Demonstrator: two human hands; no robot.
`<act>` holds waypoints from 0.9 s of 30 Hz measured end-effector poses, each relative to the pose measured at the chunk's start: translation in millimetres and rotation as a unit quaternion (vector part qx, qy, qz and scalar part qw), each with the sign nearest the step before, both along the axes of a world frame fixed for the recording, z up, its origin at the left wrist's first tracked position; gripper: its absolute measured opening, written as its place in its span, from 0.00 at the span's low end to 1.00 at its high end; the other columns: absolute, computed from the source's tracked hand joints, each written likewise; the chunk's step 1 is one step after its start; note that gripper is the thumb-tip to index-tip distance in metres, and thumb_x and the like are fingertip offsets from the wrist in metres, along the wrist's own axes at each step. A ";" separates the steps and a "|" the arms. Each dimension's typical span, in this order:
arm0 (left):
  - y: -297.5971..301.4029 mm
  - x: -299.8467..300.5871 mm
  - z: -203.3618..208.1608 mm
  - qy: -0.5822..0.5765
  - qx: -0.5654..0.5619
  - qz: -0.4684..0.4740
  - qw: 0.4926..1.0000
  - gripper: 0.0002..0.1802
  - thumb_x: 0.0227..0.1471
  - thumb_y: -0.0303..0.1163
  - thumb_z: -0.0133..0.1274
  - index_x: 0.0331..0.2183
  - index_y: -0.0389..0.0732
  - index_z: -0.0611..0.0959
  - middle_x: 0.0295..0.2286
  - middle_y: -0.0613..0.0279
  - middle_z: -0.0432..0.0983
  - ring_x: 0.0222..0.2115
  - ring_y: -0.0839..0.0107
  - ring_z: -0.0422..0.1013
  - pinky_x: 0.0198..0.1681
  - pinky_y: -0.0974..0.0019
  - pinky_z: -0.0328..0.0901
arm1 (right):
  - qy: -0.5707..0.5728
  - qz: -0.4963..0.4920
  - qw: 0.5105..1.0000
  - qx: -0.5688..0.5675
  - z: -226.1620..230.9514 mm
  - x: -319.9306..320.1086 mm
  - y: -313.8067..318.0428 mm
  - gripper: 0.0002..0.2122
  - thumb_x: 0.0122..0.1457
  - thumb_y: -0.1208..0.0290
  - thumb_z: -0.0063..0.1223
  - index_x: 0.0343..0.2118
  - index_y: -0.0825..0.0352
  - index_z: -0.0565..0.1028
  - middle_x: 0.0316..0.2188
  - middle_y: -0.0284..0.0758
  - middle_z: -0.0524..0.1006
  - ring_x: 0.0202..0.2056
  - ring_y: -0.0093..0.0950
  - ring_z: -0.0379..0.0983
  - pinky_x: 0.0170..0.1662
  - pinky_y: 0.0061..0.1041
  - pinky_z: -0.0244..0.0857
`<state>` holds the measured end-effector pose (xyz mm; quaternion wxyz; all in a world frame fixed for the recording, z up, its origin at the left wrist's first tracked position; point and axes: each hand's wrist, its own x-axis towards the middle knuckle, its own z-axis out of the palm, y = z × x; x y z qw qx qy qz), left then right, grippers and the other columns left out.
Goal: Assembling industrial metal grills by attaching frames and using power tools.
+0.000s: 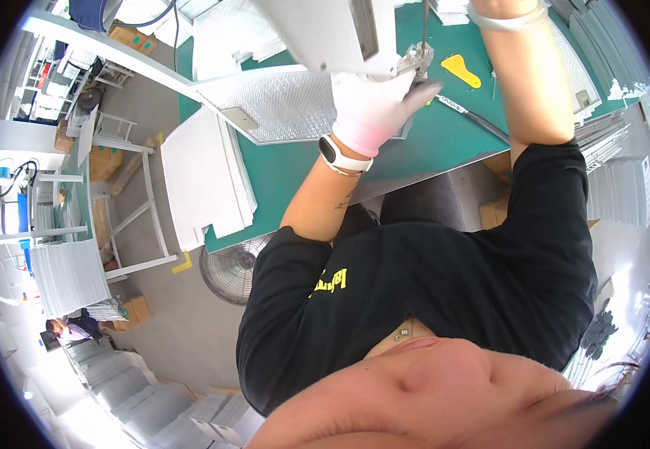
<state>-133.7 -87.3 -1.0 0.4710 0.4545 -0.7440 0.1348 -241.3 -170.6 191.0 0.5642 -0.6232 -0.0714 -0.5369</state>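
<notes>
My left hand (374, 112), in a white glove with a pinkish cuff and grey fingertips, is raised over the green table (295, 179). Its thumb points right, while a white machine housing (325, 30) hides most of the fingers. Beside the fingertips is a small clear and metal fitting (418, 58). A white dimpled panel (280, 105) slants just left of that hand. The right forearm reaches up past the top edge, so my right hand is out of sight. Between the arms lie a yellow flat tool (461, 71) and a slim black-and-white tool (452, 105).
White sheets (204, 176) are stacked on the table's left side, near a floor fan (239, 269). More panels (621, 187) stand at the right. A white frame (145, 209) is at the left; another person (74, 329) is farther off.
</notes>
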 end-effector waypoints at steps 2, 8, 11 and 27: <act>1.0 -5.0 4.0 0.008 -0.013 -0.020 1.000 0.14 0.40 0.40 0.71 0.29 0.45 0.85 0.23 0.68 0.80 0.23 0.67 0.75 0.29 0.65 0.68 | 0.013 0.062 0.998 -0.005 2.2 1.7 4.8 0.11 0.67 0.62 0.54 0.41 0.66 0.75 0.24 0.28 0.74 0.20 0.13 0.65 0.20 0.11 0.58; -1.3 -3.0 5.4 -0.059 -0.051 -0.042 0.996 0.14 0.45 0.40 0.68 0.33 0.45 0.85 0.24 0.67 0.79 0.25 0.66 0.74 0.29 0.63 0.68 | 0.108 0.159 0.951 0.242 23.6 9.1 30.7 0.13 0.68 0.61 0.51 0.44 0.67 0.73 0.22 0.27 0.69 0.19 0.13 0.61 0.19 0.11 0.54; -2.1 -3.8 -2.8 -0.047 0.028 -0.033 0.998 0.15 0.49 0.43 0.66 0.35 0.44 0.85 0.24 0.67 0.78 0.24 0.67 0.74 0.27 0.63 0.67 | 0.082 0.217 0.973 -0.016 7.8 10.1 18.4 0.16 0.68 0.61 0.51 0.51 0.68 0.72 0.22 0.28 0.70 0.19 0.13 0.62 0.19 0.11 0.54; 16.3 -0.8 9.0 -0.128 -0.045 -0.016 0.991 0.16 0.42 0.35 0.69 0.32 0.39 0.83 0.25 0.58 0.78 0.25 0.59 0.73 0.31 0.56 0.66 | 0.049 0.123 0.978 0.160 -42.8 16.6 10.4 0.13 0.64 0.67 0.56 0.47 0.69 0.75 0.25 0.30 0.79 0.18 0.18 0.73 0.15 0.12 0.60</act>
